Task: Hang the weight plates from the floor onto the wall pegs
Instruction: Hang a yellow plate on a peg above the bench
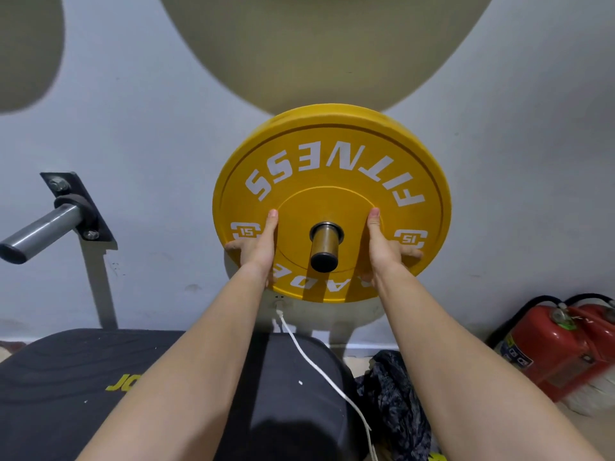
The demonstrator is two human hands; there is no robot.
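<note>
Nearest the camera, both bare forearms stretch out over a black pad [66, 377] with yellow lettering. It sits low between the person and the wall, so the arms have to reach across it. A white cable [319, 371] trails over the pad between the two arms and runs up to a socket [279, 304] just below the hands. Down and to the right of the right hand [386, 247] there's a dark patterned cloth [392, 394] on the floor. Further right are red fire extinguishers [559, 347] against the wall, with something white next to them that's too blurry to call.

The left hand [256, 247] grips the lower left rim of the yellow plate [332, 181], thumb laid up the face and fingers curled round the edge. The right hand does the same on the lower right. The plate is up on the wall, threaded on a peg [324, 244] whose dark end pokes out of the centre hole between the two thumbs. FITNESS reads upside down above the hands, and there's a 15 badge beside each one. Can't tell how close the plate's back sits to the wall.

Well off to the left of the left hand, an empty peg [43, 231] sticks out from a black bracket [76, 207] bolted to the grey wall [149, 128].
</note>
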